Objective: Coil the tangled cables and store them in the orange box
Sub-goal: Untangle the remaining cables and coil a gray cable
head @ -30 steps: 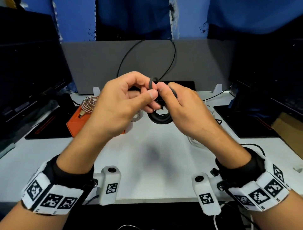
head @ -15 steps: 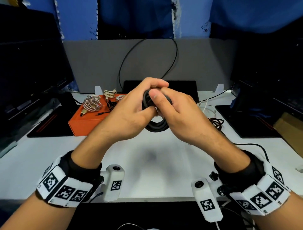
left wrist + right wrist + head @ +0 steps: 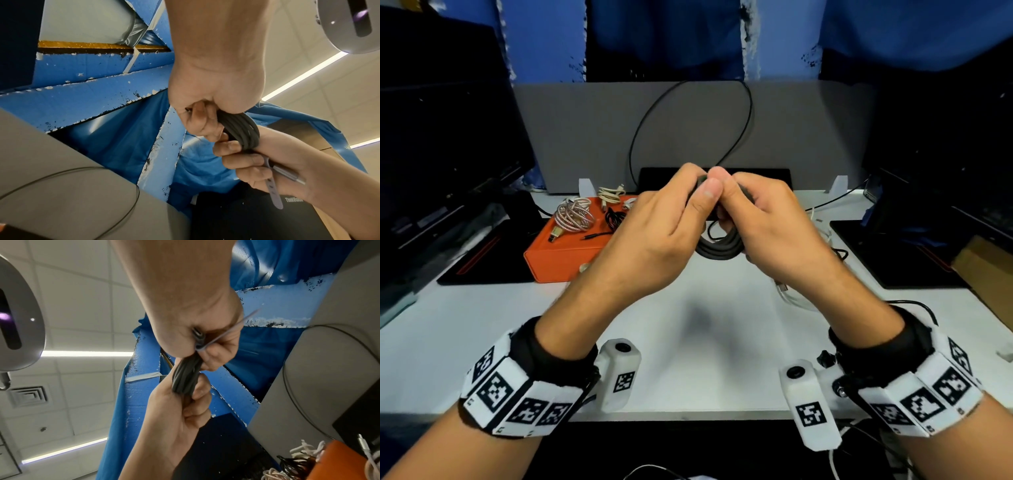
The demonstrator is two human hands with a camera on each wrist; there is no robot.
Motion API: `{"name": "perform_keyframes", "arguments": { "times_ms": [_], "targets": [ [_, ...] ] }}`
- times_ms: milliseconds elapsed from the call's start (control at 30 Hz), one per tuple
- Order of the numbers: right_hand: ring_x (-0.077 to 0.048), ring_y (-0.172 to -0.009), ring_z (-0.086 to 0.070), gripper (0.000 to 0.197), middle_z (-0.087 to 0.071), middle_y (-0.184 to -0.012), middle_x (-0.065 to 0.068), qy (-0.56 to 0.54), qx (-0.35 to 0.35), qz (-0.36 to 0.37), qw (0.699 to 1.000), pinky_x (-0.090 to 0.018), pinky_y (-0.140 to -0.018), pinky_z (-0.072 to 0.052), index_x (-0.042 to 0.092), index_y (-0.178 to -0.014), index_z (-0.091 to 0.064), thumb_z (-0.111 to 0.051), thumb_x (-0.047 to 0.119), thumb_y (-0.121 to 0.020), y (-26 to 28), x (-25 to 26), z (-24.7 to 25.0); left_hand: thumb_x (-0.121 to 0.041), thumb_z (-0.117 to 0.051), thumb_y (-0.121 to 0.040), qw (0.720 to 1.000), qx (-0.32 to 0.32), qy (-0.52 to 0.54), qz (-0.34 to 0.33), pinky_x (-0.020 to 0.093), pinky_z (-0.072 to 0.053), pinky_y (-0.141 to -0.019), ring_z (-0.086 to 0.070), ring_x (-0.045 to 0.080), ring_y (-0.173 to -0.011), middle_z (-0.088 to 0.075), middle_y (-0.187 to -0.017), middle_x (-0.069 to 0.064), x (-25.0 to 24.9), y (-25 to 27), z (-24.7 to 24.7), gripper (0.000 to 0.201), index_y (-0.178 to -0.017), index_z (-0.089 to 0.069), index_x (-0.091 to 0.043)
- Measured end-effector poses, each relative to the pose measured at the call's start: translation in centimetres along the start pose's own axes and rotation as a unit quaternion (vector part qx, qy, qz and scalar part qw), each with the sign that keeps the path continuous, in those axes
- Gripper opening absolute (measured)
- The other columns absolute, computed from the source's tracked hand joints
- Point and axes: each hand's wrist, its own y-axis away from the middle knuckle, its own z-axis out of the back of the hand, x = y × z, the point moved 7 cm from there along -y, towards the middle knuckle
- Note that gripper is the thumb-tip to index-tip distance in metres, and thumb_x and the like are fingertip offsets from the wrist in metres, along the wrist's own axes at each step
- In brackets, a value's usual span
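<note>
Both hands are raised above the white desk (image 3: 702, 373) and meet at the top of 1 coiled dark grey cable (image 3: 719, 247). The left hand (image 3: 654, 236) grips the upper part of the coil, its fingers (image 3: 200, 123) curled round the bundled turns and its thumb pressed against the thumb of the right hand. The right hand (image 3: 767, 233) also grips the bundle, fingers curled; in the wrist views it holds a metal-tipped plug (image 3: 287, 174) of the cable against its palm, and a pale lilac cable strap (image 3: 273, 191) hangs out between its fingers. The lower arc of the coil hangs free below and between the 2 hands, clear of the desk.

The orange box (image 3: 565, 255) lies on the desk to the left of the left hand, a little beyond it. On it rest a silver braided cable coil (image 3: 575, 217), a beige bundled cable (image 3: 610, 195) and a thin black cable (image 3: 614, 219). Loose white cables (image 3: 796, 298) lie on the desk beneath the right forearm, and a further black cable (image 3: 840, 254) lies just right of the right hand. A thin black wire (image 3: 688, 126) loops up a grey partition (image 3: 808, 137) beyond both hands.
</note>
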Motion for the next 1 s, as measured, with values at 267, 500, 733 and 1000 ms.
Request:
{"name": "perform_keyframes", "arguments": {
  "times_ms": [267,500,733,1000],
  "targets": [
    [-0.029,-0.062,-0.054,0.021,-0.069,-0.082,-0.02,-0.033,0.133,0.042,0.99,-0.038,-0.058,-0.05,0.019,-0.116,-0.075,-0.056,0.017,-0.106,0.0,1.0,2.7,-0.029,-0.038,-0.111,0.997,-0.065,-0.043,-0.01,0.021,-0.042,-0.059,-0.062,0.008,-0.068,-0.061,-0.068,-0.011,0.6,-0.2,1.6,0.024,-0.122,-0.057,-0.019],
    [-0.022,-0.078,-0.067,0.019,-0.068,-0.082,0.002,0.141,0.117,0.046,0.982,-0.039,-0.073,-0.053,0.026,-0.085,-0.077,-0.068,0.033,-0.099,-0.4,-0.3,3.5,-0.027,-0.036,-0.112,0.996,-0.084,-0.011,-0.015,0.04,-0.044,-0.06,-0.057,0.021,-0.063,-0.057,-0.067,0.0,0.8,-0.3,1.5,0.024,-0.118,-0.058,-0.019],
    [-0.022,-0.069,-0.069,0.02,-0.073,-0.081,-0.019,-0.116,-0.007,0.01,0.993,-0.04,-0.07,-0.061,0.001,-0.094,-0.078,-0.067,0.016,-0.1,-0.9,-0.8,2.8,-0.022,-0.033,-0.112,0.989,-0.084,0.115,-0.034,0.033,-0.041,-0.06,-0.048,0.015,-0.062,-0.051,-0.067,-0.003,0.5,-0.3,1.0,0.026,-0.117,-0.057,-0.014],
    [-0.012,-0.064,-0.069,0.015,-0.073,-0.076,-0.004,-0.466,-0.029,-0.134,0.874,-0.023,-0.06,-0.057,0.006,-0.098,-0.069,-0.057,0.014,-0.103,0.1,-1.7,-1.0,-0.022,-0.035,-0.112,0.994,-0.077,0.068,-0.032,0.031,-0.045,-0.059,-0.053,0.013,-0.061,-0.053,-0.066,-0.007,0.2,0.0,0.8,0.026,-0.122,-0.058,-0.014]
  ]
}}
